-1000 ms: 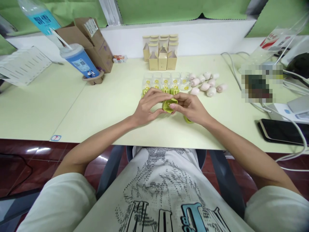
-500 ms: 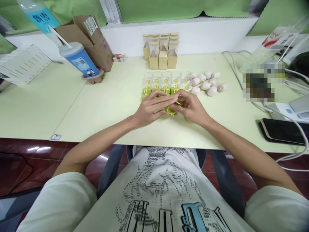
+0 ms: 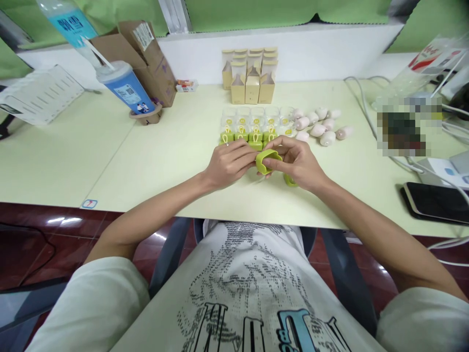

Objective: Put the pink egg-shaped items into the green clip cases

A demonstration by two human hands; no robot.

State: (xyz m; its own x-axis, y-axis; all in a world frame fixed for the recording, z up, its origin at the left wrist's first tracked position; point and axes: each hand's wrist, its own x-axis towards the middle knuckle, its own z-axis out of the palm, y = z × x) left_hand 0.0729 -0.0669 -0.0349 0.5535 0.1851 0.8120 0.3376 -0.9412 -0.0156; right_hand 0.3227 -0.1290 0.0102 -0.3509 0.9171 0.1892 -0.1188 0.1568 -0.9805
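A hollow lime-green plastic cap [image 3: 260,163] is held up by my right hand [image 3: 302,164], its opening turned towards me and my thumb inside it. My left hand [image 3: 229,164] is closed at the cap's left side, fingertips together against its edge; what they pinch is hidden. Below my right palm another green piece [image 3: 290,180], ring-like, rests on the table. Just beyond my hands stand green caps with pale yellow loops [image 3: 255,136], in a row in front of clear plastic cups [image 3: 257,115] with yellow marks. Several pale pink egg-shaped pieces [image 3: 318,130] lie to their right.
Small open cardboard boxes [image 3: 252,90] stand against the wall. To the left are a blue drink cup [image 3: 128,90] in a holder, a brown carton [image 3: 159,73] and a bottle [image 3: 71,27]. A phone [image 3: 436,201] and white cables [image 3: 361,105] lie on the right.
The green cap has turned, so its opening now faces me. My left hand has drawn back to the cap's left side, uncovering more of it. The view has shifted slightly.
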